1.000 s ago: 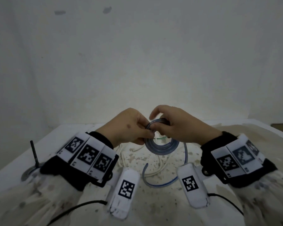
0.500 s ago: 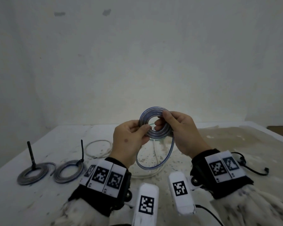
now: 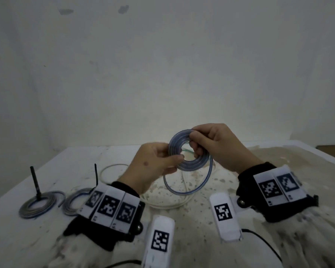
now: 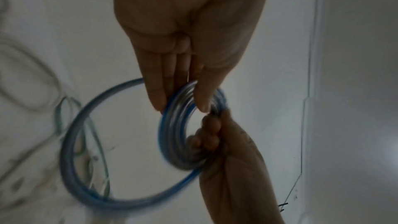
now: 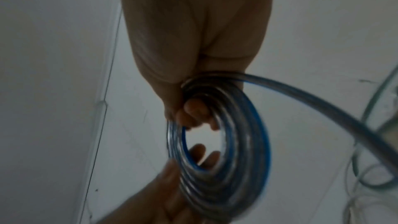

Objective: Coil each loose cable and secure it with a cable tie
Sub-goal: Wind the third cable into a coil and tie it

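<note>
A clear cable with a blue stripe, wound into a small coil (image 3: 190, 151), hangs above the white table (image 3: 62, 167). My left hand (image 3: 157, 161) pinches the coil's lower left side between thumb and straight fingers (image 4: 155, 94). My right hand (image 3: 213, 144) grips the coil's upper right, fingers curled through the ring (image 5: 193, 113). One loose outer loop (image 3: 190, 187) of the same cable droops below the coil (image 4: 172, 125) (image 5: 226, 159). Two finished grey coils lie at the left, one (image 3: 37, 206) with a black tie (image 3: 35, 182) standing up, the other (image 3: 75, 200) partly behind my left wrist.
Thin white cable (image 3: 112, 169) lies in loose loops on the speckled table under and behind my hands, with a greenish wire (image 4: 62, 113) among it. A bare wall stands close behind the table. The table's far right edge (image 3: 327, 151) drops off.
The hands and the coil have risen from the table surface and tilted upright towards the camera. The trailing cable end has been drawn up into one hanging loop.
</note>
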